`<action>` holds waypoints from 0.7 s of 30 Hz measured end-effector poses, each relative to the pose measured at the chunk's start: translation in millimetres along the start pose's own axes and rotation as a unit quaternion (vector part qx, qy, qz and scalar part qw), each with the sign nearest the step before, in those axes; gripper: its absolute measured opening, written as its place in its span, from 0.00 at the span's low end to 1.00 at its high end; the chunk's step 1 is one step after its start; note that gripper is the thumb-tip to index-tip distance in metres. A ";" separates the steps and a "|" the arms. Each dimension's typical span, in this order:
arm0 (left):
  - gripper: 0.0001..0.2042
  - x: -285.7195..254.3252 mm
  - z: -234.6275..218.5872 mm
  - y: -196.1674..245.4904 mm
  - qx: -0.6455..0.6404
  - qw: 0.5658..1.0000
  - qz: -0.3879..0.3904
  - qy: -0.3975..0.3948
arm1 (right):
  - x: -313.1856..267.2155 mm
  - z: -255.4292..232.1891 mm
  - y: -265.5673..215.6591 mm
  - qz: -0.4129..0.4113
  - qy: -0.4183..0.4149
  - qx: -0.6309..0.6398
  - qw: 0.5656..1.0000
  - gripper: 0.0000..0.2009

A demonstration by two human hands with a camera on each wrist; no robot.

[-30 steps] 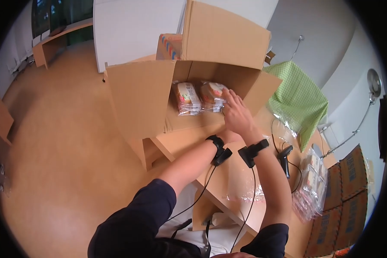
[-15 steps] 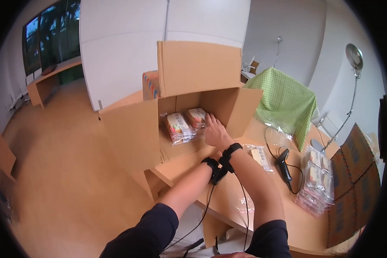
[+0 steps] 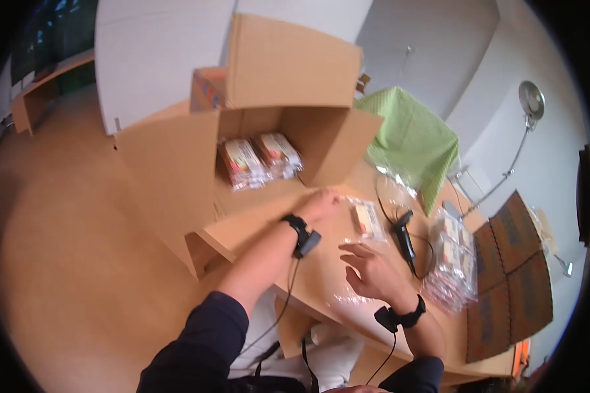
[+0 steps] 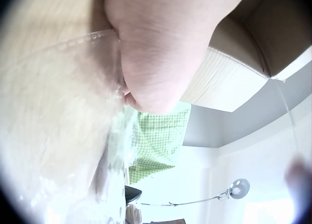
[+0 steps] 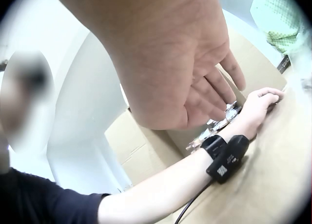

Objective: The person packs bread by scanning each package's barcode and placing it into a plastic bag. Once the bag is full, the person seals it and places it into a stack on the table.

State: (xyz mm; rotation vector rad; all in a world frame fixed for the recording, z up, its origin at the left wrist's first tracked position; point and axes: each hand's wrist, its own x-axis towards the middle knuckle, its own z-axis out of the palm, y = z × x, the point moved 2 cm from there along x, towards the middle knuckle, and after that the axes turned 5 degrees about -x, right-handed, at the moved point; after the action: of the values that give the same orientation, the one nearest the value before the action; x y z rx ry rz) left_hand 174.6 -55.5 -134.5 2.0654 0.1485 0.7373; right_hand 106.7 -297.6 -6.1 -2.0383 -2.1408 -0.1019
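Note:
An open cardboard box [image 3: 167, 173] lies on its side with two stacks of plastic-wrapped packs [image 3: 244, 164] inside. In front of its opening, my left hand [image 3: 320, 205] is low over the table, fingers curled; the left wrist view shows it pinching the edge of a clear plastic bag [image 4: 53, 112]. My right hand [image 3: 375, 276] hovers over the table nearer my body, fingers loosely bent and holding nothing; its palm [image 5: 170, 63] shows in the right wrist view. One wrapped pack [image 3: 367, 221] lies on the table between the hands and a black scanner [image 3: 404, 243].
Several stacked wrapped packs [image 3: 451, 262] stand right of the scanner and its cable. Beyond them are brown printed cartons [image 3: 505, 288]. A green checked cloth [image 3: 413, 141] hangs at the back, near a lamp [image 3: 531, 100]. The table's edge runs below my left forearm.
My right hand has come away from the packs in the box and moved towards me, to the right. The left hand, earlier mostly hidden behind the right wrist, now shows. The head view has shifted.

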 end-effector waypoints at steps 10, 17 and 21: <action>0.12 0.1 -4.6 6.6 -0.006 1.000 -0.017 -0.010 | -114.2 7.3 -27.0 0.102 -0.055 0.032 0.993 0.18; 0.12 -1.6 -4.0 3.9 0.004 1.000 -0.013 -0.007 | -127.0 24.0 -9.3 0.134 -0.062 0.031 0.988 0.19; 0.12 -0.6 -3.8 3.2 0.013 1.000 -0.022 -0.017 | -129.2 32.5 6.7 0.173 -0.032 -0.024 0.984 0.18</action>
State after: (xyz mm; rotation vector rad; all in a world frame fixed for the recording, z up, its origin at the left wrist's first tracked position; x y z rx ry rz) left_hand 171.4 -54.8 -130.6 2.0917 0.1841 0.6775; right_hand 115.9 -418.6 -61.8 -2.4362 -1.7961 -0.0396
